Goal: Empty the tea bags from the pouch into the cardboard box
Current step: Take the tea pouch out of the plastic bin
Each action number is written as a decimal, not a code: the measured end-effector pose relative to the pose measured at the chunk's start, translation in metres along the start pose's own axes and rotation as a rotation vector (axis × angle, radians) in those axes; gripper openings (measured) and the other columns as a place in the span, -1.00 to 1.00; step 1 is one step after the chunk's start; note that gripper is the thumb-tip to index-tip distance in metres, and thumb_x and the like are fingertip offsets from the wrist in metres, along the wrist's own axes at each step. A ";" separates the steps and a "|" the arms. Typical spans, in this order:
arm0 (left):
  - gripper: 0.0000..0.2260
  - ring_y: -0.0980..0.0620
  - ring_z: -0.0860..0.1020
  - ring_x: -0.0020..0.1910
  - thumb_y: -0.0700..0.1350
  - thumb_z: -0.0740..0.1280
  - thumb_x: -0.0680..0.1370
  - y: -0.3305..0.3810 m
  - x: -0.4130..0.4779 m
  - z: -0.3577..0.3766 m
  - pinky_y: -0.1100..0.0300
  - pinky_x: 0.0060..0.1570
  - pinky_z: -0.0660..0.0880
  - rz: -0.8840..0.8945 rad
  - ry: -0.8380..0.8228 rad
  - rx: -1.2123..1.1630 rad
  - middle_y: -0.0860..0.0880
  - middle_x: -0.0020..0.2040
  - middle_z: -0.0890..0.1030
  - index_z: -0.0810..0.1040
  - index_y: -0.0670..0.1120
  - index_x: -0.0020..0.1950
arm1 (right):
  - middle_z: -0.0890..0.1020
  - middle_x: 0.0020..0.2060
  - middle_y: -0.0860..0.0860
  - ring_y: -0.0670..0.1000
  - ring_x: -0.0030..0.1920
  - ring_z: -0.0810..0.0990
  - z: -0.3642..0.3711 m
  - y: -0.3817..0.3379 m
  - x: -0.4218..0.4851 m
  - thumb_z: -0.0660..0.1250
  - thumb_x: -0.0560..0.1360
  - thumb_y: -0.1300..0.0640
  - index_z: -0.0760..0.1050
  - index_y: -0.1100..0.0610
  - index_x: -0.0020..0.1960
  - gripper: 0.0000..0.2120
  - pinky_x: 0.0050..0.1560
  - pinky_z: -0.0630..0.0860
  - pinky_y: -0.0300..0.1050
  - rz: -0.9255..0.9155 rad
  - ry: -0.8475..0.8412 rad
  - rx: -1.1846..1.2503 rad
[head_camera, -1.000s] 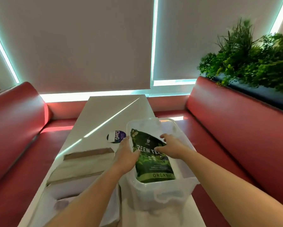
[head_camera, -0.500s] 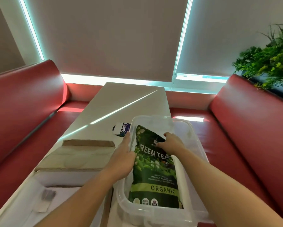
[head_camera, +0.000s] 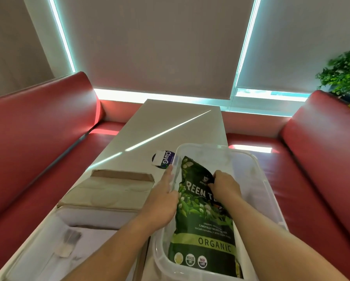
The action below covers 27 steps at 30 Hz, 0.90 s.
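Note:
A dark green tea pouch (head_camera: 204, 226), printed "GREEN TEA" and "ORGANIC", lies inside a clear plastic tub (head_camera: 263, 185) at the right of the table. My right hand (head_camera: 224, 186) pinches the pouch near its top edge. My left hand (head_camera: 163, 201) rests against the tub's left wall, beside the pouch. An open cardboard box (head_camera: 109, 191) with a white lining sits to the left of the tub, its flaps folded outward. A small grey tea bag (head_camera: 69, 242) lies on the box's floor.
A long white table (head_camera: 170, 126) runs away from me between two red benches (head_camera: 38, 138). A round dark sticker with a white label (head_camera: 163, 159) lies on the table beyond the box. Green plants (head_camera: 344, 74) stand at the far right.
My view has tilted down and swung left, so tub and box look nearer. My right hand has closed tighter on the pouch's top; my left hand stays at the tub's left wall.

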State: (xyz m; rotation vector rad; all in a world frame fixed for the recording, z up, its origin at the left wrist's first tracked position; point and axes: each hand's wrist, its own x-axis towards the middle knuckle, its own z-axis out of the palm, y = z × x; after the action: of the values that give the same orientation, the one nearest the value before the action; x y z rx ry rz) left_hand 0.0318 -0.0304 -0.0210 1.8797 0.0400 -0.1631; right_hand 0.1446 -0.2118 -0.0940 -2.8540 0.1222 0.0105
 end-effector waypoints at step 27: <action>-0.62 0.01 0.32 0.35 0.13 0.34 0.43 0.049 -0.049 -0.021 -0.06 0.26 0.36 0.185 -0.058 0.199 0.09 0.32 0.44 0.47 0.14 0.24 | 0.65 -0.13 -0.02 0.06 -0.12 0.58 -0.201 -0.016 -0.142 0.17 0.59 0.04 0.53 0.03 0.02 -0.83 -0.07 0.50 -0.01 -0.361 0.473 0.105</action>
State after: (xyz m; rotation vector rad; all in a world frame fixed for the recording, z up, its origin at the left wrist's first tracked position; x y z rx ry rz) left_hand -0.0092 -0.0225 0.0378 2.0641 -0.1956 -0.0970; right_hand 0.0040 -0.2408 0.1059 -2.6748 -0.2889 -0.7196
